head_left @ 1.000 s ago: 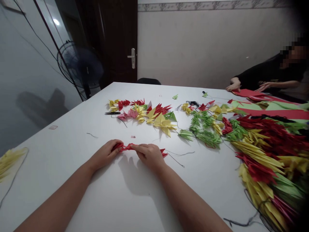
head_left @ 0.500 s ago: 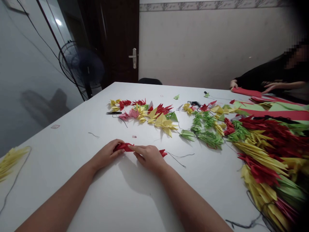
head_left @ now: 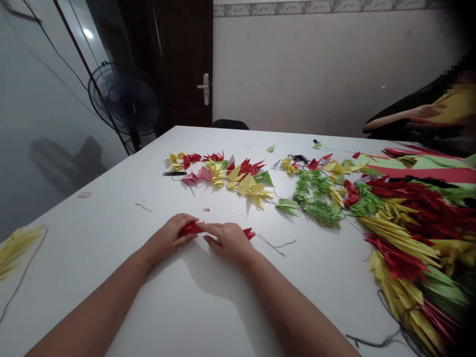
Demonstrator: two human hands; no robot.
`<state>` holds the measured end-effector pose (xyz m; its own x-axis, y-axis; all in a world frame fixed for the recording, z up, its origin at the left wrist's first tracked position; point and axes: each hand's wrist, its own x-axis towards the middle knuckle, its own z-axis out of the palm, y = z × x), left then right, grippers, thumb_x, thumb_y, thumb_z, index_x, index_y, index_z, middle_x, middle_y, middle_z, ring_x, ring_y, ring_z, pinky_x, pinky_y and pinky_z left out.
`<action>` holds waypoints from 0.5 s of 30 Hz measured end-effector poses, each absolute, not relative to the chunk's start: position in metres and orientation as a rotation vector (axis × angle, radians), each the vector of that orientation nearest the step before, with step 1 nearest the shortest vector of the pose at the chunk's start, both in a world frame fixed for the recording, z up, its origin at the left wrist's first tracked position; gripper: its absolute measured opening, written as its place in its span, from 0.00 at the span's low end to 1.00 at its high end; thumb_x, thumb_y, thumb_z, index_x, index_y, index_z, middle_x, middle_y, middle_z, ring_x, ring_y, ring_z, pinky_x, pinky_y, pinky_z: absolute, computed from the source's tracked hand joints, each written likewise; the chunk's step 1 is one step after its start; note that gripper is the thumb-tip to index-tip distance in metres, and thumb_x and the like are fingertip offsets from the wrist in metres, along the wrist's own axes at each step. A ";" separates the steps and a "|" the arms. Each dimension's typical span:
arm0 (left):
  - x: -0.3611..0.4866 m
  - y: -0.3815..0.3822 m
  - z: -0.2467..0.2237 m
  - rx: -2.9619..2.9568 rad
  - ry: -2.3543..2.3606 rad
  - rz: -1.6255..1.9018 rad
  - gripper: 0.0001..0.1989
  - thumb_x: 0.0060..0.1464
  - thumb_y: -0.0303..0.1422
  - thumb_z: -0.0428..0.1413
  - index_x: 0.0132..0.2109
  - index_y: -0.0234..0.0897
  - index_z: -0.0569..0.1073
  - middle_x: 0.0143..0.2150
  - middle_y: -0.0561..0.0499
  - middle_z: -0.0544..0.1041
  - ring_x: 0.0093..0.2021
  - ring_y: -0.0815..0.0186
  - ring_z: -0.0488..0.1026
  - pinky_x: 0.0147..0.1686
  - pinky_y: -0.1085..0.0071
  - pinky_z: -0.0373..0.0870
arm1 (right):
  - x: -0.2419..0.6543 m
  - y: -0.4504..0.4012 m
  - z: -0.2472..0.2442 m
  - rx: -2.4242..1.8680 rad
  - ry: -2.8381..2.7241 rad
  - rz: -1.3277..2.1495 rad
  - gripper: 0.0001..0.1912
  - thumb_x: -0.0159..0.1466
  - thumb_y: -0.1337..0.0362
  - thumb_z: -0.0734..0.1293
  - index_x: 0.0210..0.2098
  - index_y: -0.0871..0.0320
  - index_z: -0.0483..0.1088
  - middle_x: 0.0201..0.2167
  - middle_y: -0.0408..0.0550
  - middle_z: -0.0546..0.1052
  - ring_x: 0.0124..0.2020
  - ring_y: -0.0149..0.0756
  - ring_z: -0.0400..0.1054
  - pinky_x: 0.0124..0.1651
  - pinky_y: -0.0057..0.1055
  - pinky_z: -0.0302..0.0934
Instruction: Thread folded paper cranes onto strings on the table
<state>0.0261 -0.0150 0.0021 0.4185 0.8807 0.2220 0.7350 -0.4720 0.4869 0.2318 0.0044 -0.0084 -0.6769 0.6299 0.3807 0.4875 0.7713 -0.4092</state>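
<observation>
Your left hand (head_left: 171,237) is closed on the red folded paper (head_left: 191,228), your right hand (head_left: 231,240) touching it (grip: cannot tell); apparent shaping next calls for steady pressure.

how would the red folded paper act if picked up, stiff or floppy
The red paper looks thin and folded, so it's likely light. The pointed end by the right hand seems crisp, but could crush easily. The thin thread near that end, if attached, would probably trail limply.
</observation>
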 end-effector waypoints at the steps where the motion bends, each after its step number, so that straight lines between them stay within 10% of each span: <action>1: 0.025 -0.015 0.002 2.363 1.399 0.656 0.15 0.55 0.39 0.48 0.48 0.38 0.64 0.47 0.46 0.69 0.48 0.62 0.65 0.49 0.63 0.62 | 0.232 0.005 -0.008 -0.861 -2.453 0.362 0.21 0.61 0.65 0.58 0.54 0.48 0.61 0.45 0.42 0.75 0.38 0.33 0.71 0.36 0.27 0.58; 15: 0.023 -0.013 0.000 2.293 1.464 0.618 0.19 0.54 0.44 0.49 0.49 0.39 0.65 0.48 0.46 0.70 0.49 0.60 0.66 0.49 0.62 0.62 | 0.230 0.008 -0.005 -1.200 -2.395 0.219 0.12 0.63 0.67 0.56 0.39 0.55 0.70 0.30 0.46 0.78 0.28 0.35 0.69 0.34 0.30 0.54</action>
<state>0.0227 -0.0126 -0.0005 0.3711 0.9124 0.1725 0.7599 -0.4051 0.5084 0.2304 0.0078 -0.0049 -0.5199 0.7914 0.3216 0.7198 0.6085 -0.3340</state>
